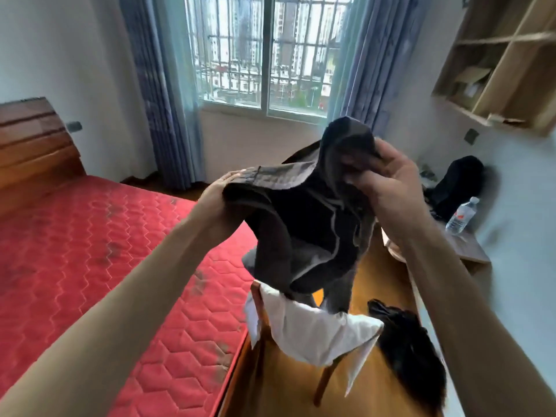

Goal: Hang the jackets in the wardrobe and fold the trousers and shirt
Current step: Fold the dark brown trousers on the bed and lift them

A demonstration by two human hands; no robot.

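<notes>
Between the two hands: a dark grey garment (304, 224) hangs in the air, bunched; by the band along its top edge I take it for the trousers, though I cannot be sure.
Left hand (221, 188): at the garment's left end, holding the banded edge, fingers curled over it.
Right hand (388, 179): higher, fingers and thumb pinching a gathered peak of the same cloth.
Below the hands: a white shirt (310, 332) draped over the back of a wooden chair (323, 383); the grey cloth's lower end just reaches it.
Below the right forearm: a black garment (412, 353) heaped on the floor.
Left of the left arm: a bed with a red quilted mattress (90, 251).
Beyond the right hand: a water bottle (460, 218) on a low surface.
Handling: I judge the cloth soft, light and limp; it will sag wherever unsupported. Best taken at both ends of the band, then shaken straight.
Writing: the bottle's label is red and white, too blurred to read; nothing else legible.
</notes>
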